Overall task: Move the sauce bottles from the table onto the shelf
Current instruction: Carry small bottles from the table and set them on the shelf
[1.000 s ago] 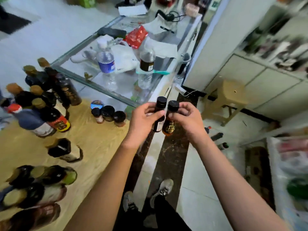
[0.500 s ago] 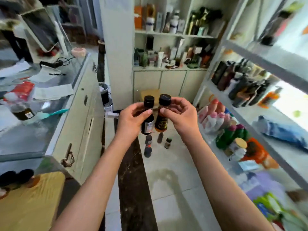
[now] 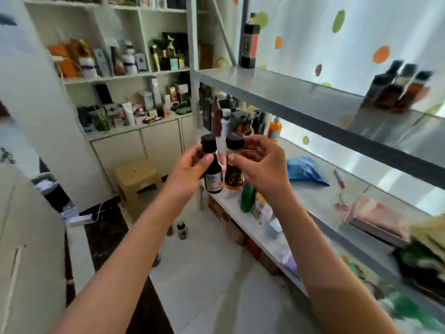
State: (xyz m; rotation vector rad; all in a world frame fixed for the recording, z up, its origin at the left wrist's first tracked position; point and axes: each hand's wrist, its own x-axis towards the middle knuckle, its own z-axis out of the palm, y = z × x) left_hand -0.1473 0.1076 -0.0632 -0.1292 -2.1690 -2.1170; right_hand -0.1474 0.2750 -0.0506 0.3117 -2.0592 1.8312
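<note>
Since the earlier frames the view has swung right, away from the table and its glass counter, and the metal shelf (image 3: pixel 301 92) now fills the right side. Both bottles have stayed in the same grip, raised in front of the person.

At far left, white wall shelves (image 3: pixel 125 75) carry boxes and small containers, with a tan stool (image 3: pixel 137 177) on the floor below. The left hand (image 3: pixel 190 169) is curled round the neck of a dark sauce bottle (image 3: pixel 213 173) with a black cap and a pale label. Just beside it on the right, nearly touching, is an orange-labelled sauce bottle (image 3: pixel 233 175), its neck pinched by the thumb and fingers of the right hand (image 3: pixel 262 165). Both bottles are upright in the air, near the shelf's left end. On the top tier at far right stands a cluster of dark bottles (image 3: pixel 397 85).
</note>
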